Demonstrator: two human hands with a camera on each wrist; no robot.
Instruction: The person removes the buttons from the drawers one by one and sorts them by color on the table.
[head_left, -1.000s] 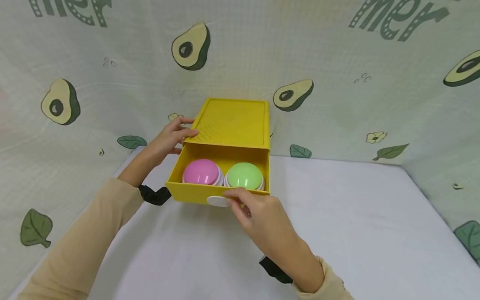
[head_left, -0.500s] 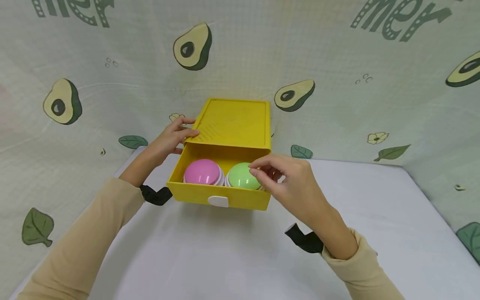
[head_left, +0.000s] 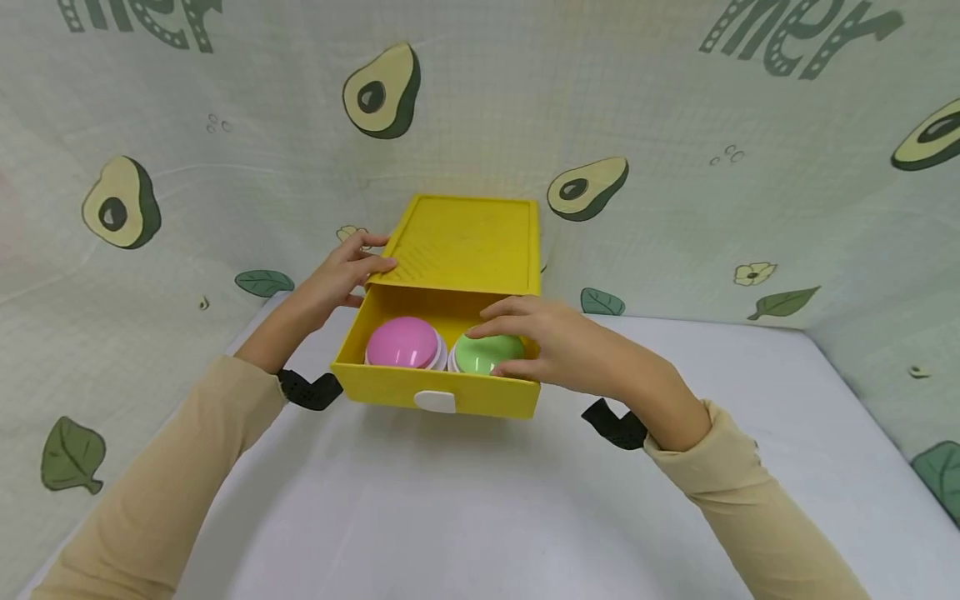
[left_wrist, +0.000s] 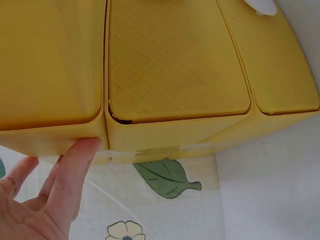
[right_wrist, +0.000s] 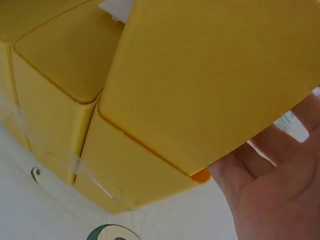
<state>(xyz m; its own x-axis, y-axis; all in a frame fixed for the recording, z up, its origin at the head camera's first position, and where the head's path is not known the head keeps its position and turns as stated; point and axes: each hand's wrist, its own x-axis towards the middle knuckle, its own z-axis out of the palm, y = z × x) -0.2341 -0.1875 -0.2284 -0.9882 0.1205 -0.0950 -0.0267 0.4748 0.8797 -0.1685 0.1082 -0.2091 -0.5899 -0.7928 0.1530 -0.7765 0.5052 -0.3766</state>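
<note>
A yellow drawer cabinet (head_left: pixel 465 242) stands with its top drawer (head_left: pixel 375 387) pulled out. Inside the drawer sit two round white-based containers side by side, a pink-topped one (head_left: pixel 403 342) at left and a green-topped one (head_left: pixel 480 353) at right. My left hand (head_left: pixel 337 279) rests its fairly straight fingers against the cabinet's upper left edge. Over the green-topped container reaches my right hand (head_left: pixel 551 346), fingers spread above its lid and thumb low near the drawer's front rim. In the right wrist view, the drawer wall hides my right fingertips.
Below the open drawer, more yellow drawers (left_wrist: pixel 175 60) with white pull tabs (left_wrist: pixel 262 6) show in the left wrist view. The white tabletop (head_left: pixel 712 433) extends around the cabinet. Behind it hangs a pale cloth (head_left: pixel 480 108) printed with avocados.
My right hand has left the white pull tab, moved up and right, then turned to spread over the green-topped container. The left hand and the drawer look unchanged.
</note>
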